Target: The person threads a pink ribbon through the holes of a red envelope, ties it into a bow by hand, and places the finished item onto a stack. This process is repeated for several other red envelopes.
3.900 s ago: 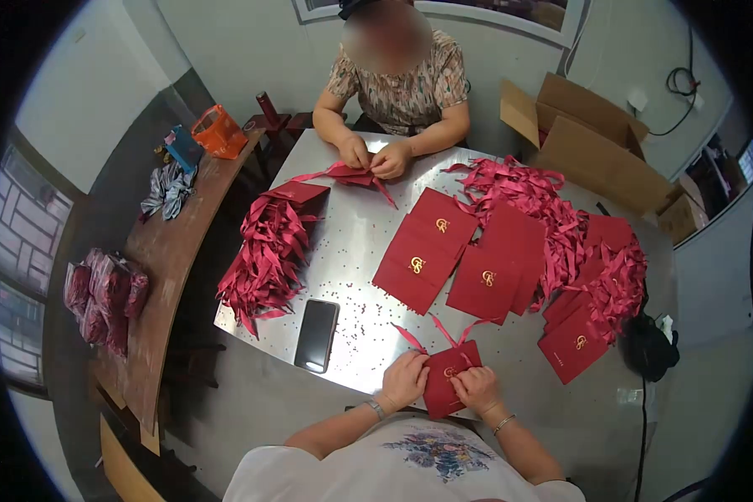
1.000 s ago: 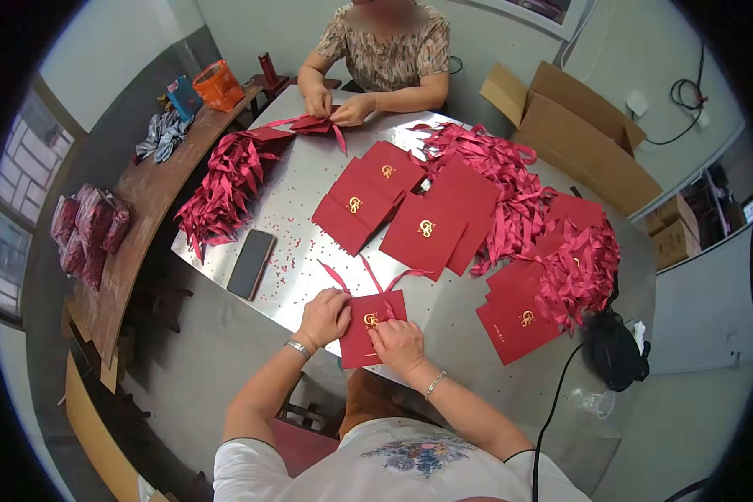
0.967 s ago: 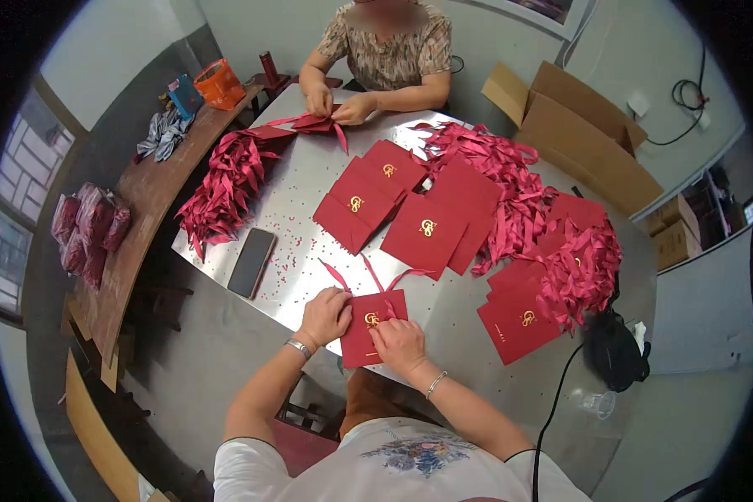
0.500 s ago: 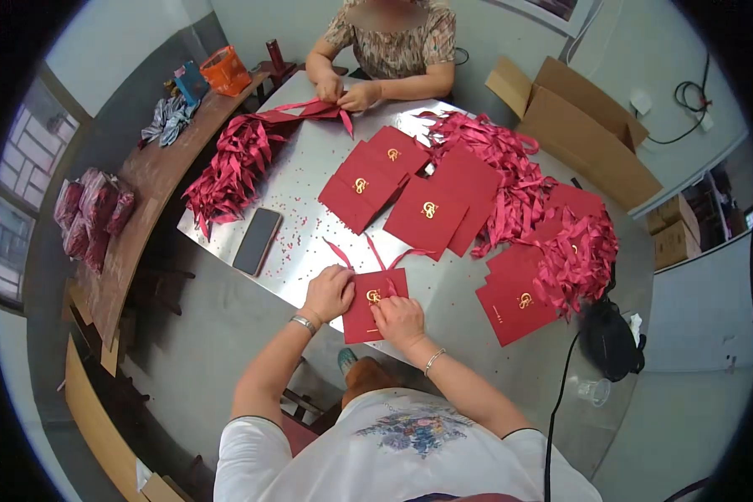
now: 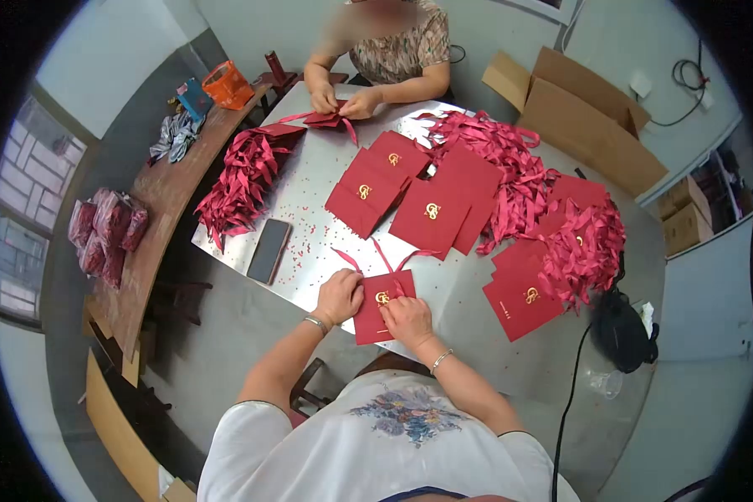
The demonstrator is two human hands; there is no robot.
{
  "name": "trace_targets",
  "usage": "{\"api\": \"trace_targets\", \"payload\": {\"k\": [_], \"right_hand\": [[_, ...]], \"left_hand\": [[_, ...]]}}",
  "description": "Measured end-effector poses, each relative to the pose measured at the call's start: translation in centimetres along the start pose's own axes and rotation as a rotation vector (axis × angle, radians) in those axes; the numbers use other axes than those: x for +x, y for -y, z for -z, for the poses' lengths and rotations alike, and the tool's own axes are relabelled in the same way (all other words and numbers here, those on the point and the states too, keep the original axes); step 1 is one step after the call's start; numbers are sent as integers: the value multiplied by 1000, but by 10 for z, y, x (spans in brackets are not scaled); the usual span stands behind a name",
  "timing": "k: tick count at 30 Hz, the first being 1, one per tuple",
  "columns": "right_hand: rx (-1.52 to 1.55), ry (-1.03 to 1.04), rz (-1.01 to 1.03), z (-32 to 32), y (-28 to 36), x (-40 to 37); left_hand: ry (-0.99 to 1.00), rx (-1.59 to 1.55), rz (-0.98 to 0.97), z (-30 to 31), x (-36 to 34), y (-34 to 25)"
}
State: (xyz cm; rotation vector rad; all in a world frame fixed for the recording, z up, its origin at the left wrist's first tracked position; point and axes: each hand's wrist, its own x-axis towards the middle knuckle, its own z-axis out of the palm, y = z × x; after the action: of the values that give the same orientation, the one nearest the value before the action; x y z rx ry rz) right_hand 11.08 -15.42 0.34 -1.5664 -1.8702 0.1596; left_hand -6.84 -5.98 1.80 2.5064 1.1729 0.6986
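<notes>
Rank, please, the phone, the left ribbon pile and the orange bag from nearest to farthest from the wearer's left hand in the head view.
1. phone, just left of the left hand.
2. ribbon pile, farther up, left.
3. orange bag, far top left.

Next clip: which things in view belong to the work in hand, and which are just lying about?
In hand: the red bag under the left hand and right hand, its ribbon, the stacked red bags, the ribbon heaps.
Lying about: the phone, the cardboard box, the orange basket, the black bag.
</notes>
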Motion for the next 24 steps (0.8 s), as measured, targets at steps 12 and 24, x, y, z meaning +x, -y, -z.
{"api": "trace_targets", "payload": {"k": [12,24], "right_hand": [[-31,-79,-34,-1,4,-2],[-41,-67,-51,-2,4,-2]], "left_hand": [[-16,-50,-45,-5,1,2],[-3,-43,-53,-4,0,6]]}}
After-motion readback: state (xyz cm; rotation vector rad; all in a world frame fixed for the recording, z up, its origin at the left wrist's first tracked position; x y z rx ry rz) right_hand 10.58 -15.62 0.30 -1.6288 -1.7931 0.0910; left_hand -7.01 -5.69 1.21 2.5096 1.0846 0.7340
